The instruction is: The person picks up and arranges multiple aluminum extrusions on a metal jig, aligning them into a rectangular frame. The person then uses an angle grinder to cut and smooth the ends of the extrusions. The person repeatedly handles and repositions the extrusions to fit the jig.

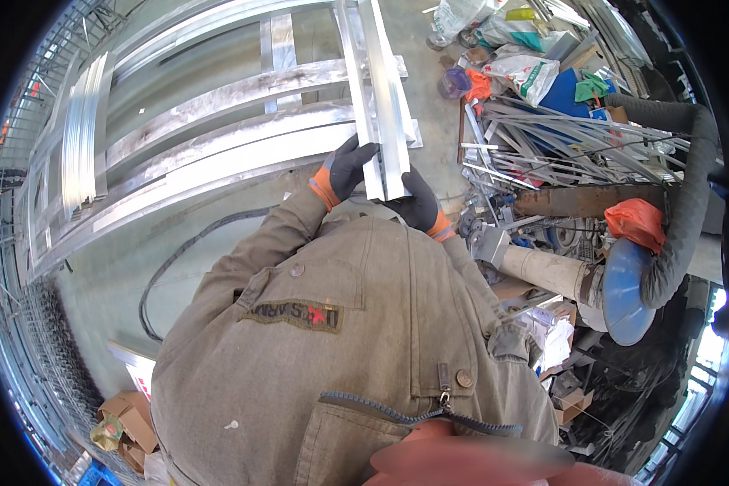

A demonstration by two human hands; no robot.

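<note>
Two long silvery metal profiles [390, 130] lie side by side, their near ends pointing toward my chest and their far ends running out past the top edge. In a black glove with an orange cuff, my left hand [348, 168] is closed on the left profile near its end. My right hand [417, 204], gloved alike, grips the right profile at its near end; part of its fingers is hidden. Beneath the profiles stands a metal frame [219, 105] of long bars and crosspieces. A bundle of thin metal strips [86, 130] rests on the frame's left side.
A heap of metal offcuts [551, 138] and white sacks [526, 74] lie at the right. Nearer, a grey flexible duct [701, 186] joins a blue funnel-shaped hood [626, 292]. A dark cable [166, 267] curves across the floor. Cardboard boxes [134, 421] sit at lower left.
</note>
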